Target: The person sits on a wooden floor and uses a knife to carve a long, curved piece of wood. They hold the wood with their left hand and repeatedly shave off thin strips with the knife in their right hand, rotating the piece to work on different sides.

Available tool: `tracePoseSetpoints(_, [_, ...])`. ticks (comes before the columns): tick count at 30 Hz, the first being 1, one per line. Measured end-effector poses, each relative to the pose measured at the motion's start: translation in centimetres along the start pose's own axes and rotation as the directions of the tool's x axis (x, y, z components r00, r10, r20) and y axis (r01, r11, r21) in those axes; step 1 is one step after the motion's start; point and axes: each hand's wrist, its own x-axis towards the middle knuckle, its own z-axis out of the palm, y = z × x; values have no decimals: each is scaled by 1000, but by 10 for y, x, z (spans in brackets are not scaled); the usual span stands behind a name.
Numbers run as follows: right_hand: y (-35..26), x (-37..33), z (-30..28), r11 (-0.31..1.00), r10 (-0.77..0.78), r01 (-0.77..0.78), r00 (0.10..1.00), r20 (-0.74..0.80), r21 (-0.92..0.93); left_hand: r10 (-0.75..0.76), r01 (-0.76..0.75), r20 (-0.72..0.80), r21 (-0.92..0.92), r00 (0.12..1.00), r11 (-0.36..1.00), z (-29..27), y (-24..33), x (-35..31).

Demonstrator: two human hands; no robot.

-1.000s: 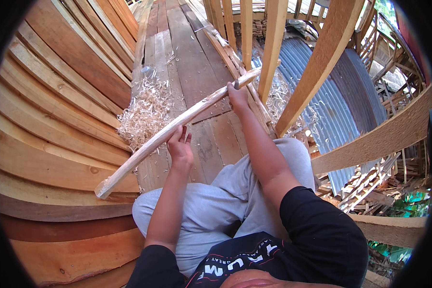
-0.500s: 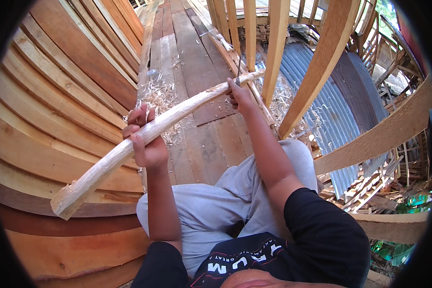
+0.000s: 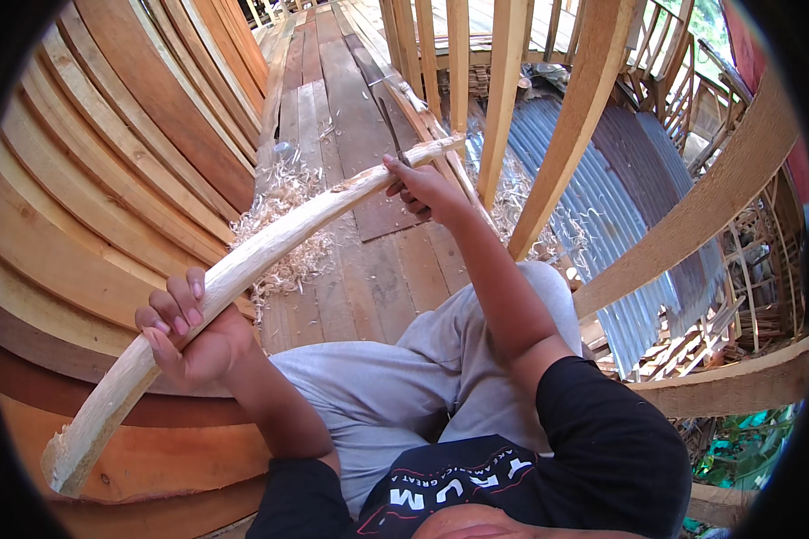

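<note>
Plank floor, shavings all over; pale pole slants above, far end nr wooden posts. L grip wrapped round near part; R grip clasping dark-bladed knife against pole. Tip: pole steady, L grip well clear o' the cutting edge, pls.

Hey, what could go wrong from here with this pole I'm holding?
The thin dark tool juts from your right hand, right beside the wooden pole, so a slip might cut you. Your left hand holds the pole near one end; it might twist in that grip. The far end appears close to the wooden uprights, so a push might knock them.
</note>
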Motion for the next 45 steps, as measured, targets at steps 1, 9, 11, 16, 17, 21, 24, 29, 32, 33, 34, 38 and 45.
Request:
tracePoseSetpoints(1, [0, 0, 2, 1000, -1, 1, 1000, 2, -3, -2, 2, -11, 17, 1000, 1000, 1, 1, 0])
tracePoseSetpoints(9, [-5, 1, 9, 971, -70, 65, 997, -14, -230, 4, -4, 1, 42, 1000, 999, -3, 2, -2])
tracePoseSetpoints(11, [-6, 5, 7, 960, -96, 87, 995, -21, -267, 16, -15, -7, 67, 1000, 998, -4, -4, -4])
tracePoseSetpoints(16, [10, 24, -16, 999, -20, 22, 999, 37, -42, 19, -20, 8, 55, 1000, 998, 4, -11, 6])
tracePoseSetpoints(17, [12, 22, -11, 995, -68, 71, 997, 45, -64, 6, -6, -3, 52, 1000, 999, 3, -10, 8])
tracePoseSetpoints(21, [5, 17, -3, 942, -295, 306, 951, 92, -136, -9, 10, -21, 54, 1000, 998, 2, -18, 31])
tracePoseSetpoints(24, [0, 15, -4, 860, -432, 443, 896, 101, -251, -65, 64, 3, 85, 998, 994, 1, -19, 42])
tracePoseSetpoints(29, [-7, 5, -1, 690, -634, 582, 772, 27, -431, 1, 2, -9, 248, 1000, 969, 25, -33, 42])
tracePoseSetpoints(32, [-9, 4, -2, 685, -652, 598, 758, 16, -415, 8, -2, -24, 240, 1000, 971, 38, -37, 42])
tracePoseSetpoints(33, [-6, 6, -2, 674, -665, 608, 747, 14, -420, 0, -3, 12, 219, 1000, 976, 36, -38, 43])
tracePoseSetpoints(34, [-4, 8, -3, 663, -677, 617, 736, 11, -425, -7, -3, 49, 197, 999, 980, 35, -39, 45])
tracePoseSetpoints(38, [-8, 2, -4, 705, -660, 587, 749, -64, -398, 7, 5, -58, 194, 998, 981, 32, -44, 54])
tracePoseSetpoints(45, [7, 23, -14, 731, -640, 619, 768, 27, -285, -69, 75, -40, 152, 997, 986, 20, -48, 75])
